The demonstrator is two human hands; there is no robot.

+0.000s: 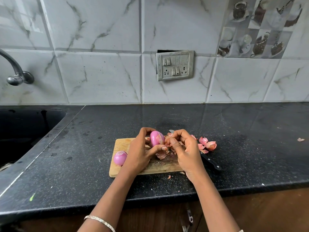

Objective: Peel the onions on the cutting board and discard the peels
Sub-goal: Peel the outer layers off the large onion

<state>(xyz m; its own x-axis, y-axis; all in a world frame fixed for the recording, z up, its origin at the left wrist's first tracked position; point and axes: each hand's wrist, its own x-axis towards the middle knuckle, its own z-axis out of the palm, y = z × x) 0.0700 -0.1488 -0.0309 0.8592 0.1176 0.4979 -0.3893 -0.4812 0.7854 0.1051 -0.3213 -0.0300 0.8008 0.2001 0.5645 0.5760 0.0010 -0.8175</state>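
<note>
My left hand (pixel 139 152) grips a purple onion (pixel 156 138) and holds it just above the wooden cutting board (pixel 120 144). A strip of dry skin still clings to the onion's right side. My right hand (pixel 185 149) pinches that loose peel (pixel 167 142) between thumb and fingers beside the onion. A second, peeled onion (pixel 120 157) lies on the board's left edge. Torn peels (pixel 161 155) lie on the board under my hands, and more peels (pixel 208 144) are heaped on the counter to the right.
A black-handled knife (pixel 211 162) lies on the black counter (pixel 83 148) to the right of the board, its blade hidden behind my right hand. A dark sink (pixel 25 129) with a tap (pixel 16 76) is at the left. A stray peel (pixel 300 139) lies far right.
</note>
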